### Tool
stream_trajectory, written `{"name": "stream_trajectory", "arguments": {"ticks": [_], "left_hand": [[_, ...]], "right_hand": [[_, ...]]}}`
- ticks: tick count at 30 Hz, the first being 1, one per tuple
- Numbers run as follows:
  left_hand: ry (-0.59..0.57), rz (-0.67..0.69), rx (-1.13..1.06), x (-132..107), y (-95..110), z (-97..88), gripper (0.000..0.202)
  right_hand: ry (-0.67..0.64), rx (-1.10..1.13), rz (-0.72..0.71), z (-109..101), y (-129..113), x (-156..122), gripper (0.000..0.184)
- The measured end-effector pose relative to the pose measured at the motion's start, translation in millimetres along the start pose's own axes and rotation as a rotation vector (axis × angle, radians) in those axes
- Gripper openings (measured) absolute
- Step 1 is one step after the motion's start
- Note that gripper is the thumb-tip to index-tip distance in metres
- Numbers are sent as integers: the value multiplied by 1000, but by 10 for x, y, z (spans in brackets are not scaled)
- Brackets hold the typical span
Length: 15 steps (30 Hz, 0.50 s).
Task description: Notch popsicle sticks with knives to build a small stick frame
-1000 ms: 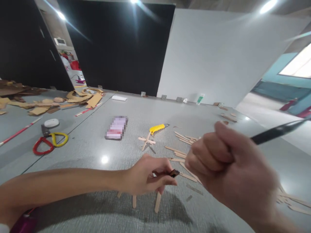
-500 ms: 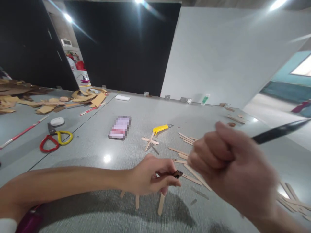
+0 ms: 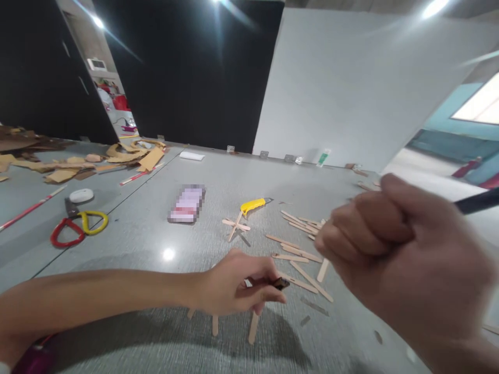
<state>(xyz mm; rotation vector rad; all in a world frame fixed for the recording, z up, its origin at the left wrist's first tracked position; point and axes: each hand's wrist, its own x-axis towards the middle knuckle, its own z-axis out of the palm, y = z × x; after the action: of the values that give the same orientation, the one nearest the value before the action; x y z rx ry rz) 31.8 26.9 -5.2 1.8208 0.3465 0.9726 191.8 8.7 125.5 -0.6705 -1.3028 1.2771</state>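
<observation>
My left hand (image 3: 244,285) is closed, pinching a small dark brown piece (image 3: 281,283) between thumb and fingers. Below that hand, several wooden craft sticks (image 3: 253,328) point down toward the table; their upper ends are hidden. At the right, my right hand (image 3: 405,249) is raised in a fist, a little blurred, around a black pen-like tool (image 3: 477,201) that sticks out past the frame's edge. Loose craft sticks (image 3: 298,253) lie scattered between the two hands. Beyond my left hand, a few sticks form a small star shape (image 3: 236,226) beside a yellow utility knife (image 3: 253,205).
A phone (image 3: 187,203) with a blurred screen lies left of the knife. Red-and-yellow scissors (image 3: 80,227) and a white case (image 3: 81,196) are farther left. Cardboard scraps (image 3: 66,165) cover the table's far left. A black panel (image 3: 191,72) and a white panel (image 3: 335,83) stand behind.
My right hand has moved to the right with the black tool, most of which is now out of frame. My left hand keeps its pinch. The view has shifted slightly.
</observation>
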Motion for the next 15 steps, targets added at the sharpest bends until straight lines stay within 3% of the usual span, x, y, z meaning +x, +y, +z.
{"name": "stream_trajectory", "arguments": {"ticks": [1, 3, 5, 8, 12, 15], "left_hand": [[-1, -5, -7, 2, -4, -2, 22], [10, -6, -17, 8, -10, -8, 21], [25, -12, -20, 14, -8, -14, 22], [14, -35, -21, 19, 13, -17, 23], [6, -69, -30, 21, 31, -17, 25], [31, -148, -122, 23, 25, -27, 25]], "right_hand": [[-43, 119, -4, 2, 0, 7, 59], [-153, 201, 148, 9, 62, 1, 61], [-162, 211, 156, 12, 163, -23, 60], [-97, 239, 113, 1, 256, -51, 61], [-109, 195, 150, -42, 182, -42, 59], [29, -3, 56, -182, 110, -20, 56]]}}
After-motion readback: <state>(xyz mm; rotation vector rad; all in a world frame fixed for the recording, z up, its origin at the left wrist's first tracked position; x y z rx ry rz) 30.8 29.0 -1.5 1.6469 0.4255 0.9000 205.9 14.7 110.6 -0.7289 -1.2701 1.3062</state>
